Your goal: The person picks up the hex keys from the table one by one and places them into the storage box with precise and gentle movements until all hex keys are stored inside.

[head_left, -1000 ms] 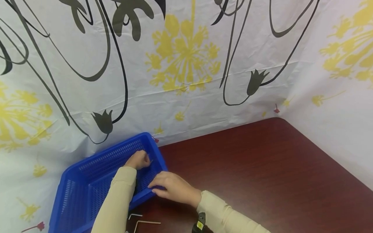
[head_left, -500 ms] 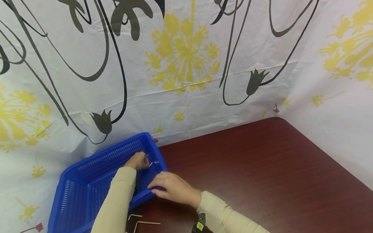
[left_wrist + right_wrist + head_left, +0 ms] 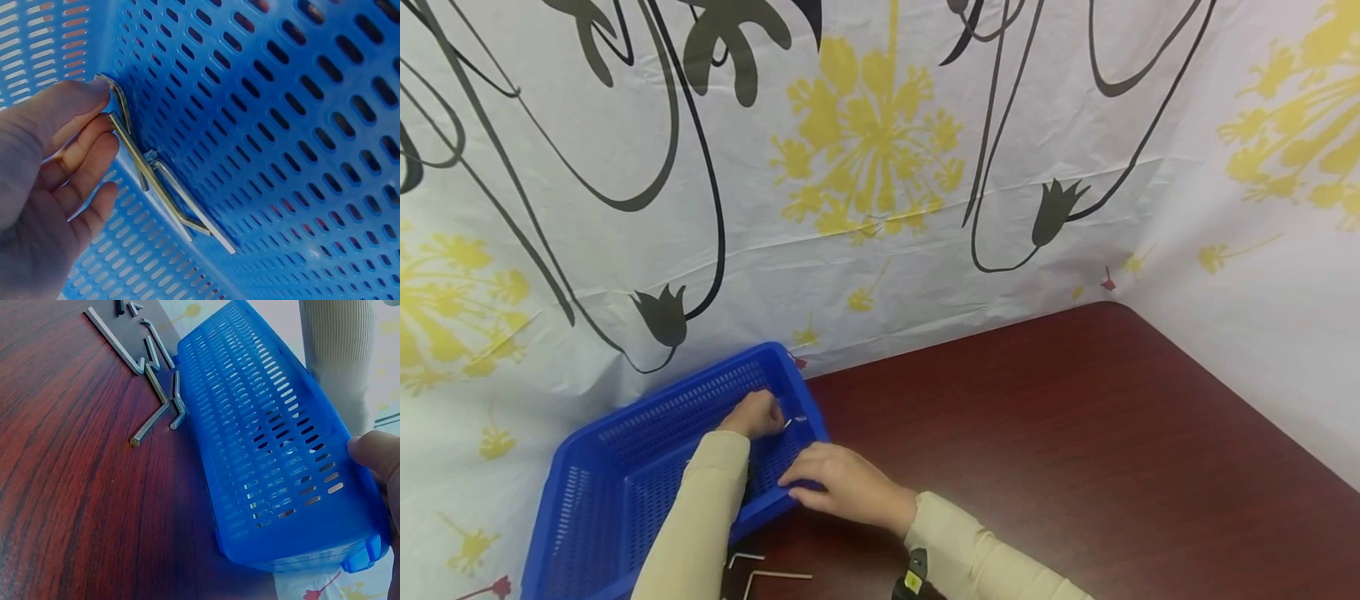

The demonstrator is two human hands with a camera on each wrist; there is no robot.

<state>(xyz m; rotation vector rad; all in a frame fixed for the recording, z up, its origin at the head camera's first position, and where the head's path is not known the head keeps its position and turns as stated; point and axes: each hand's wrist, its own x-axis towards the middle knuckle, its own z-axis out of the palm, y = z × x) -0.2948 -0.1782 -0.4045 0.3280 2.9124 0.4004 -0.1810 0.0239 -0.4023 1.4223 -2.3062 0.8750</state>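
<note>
My left hand (image 3: 758,414) reaches down inside a blue plastic basket (image 3: 595,521). In the left wrist view its thumb and forefinger pinch the bent end of a hex key (image 3: 122,103) near the basket wall. Against that hand's fingertips lies a brass-toned hex key (image 3: 147,169), crossing a silver hex key (image 3: 197,206) on the perforated plastic. My right hand (image 3: 850,487) holds the near right corner of the basket; its thumb (image 3: 369,450) lies over the rim in the right wrist view. Its other fingers are mostly hidden there.
Several more hex keys lie on the dark red wooden table (image 3: 1037,433) beside the basket, among them a long brass-toned hex key (image 3: 153,406) and a long silver hex key (image 3: 115,340). A patterned sheet (image 3: 880,275) hangs along the table's back and right side.
Silver key ends have come into sight beside my left fingers in the basket since a second ago. My left hand shifted only slightly; the right hand stays on the rim.
</note>
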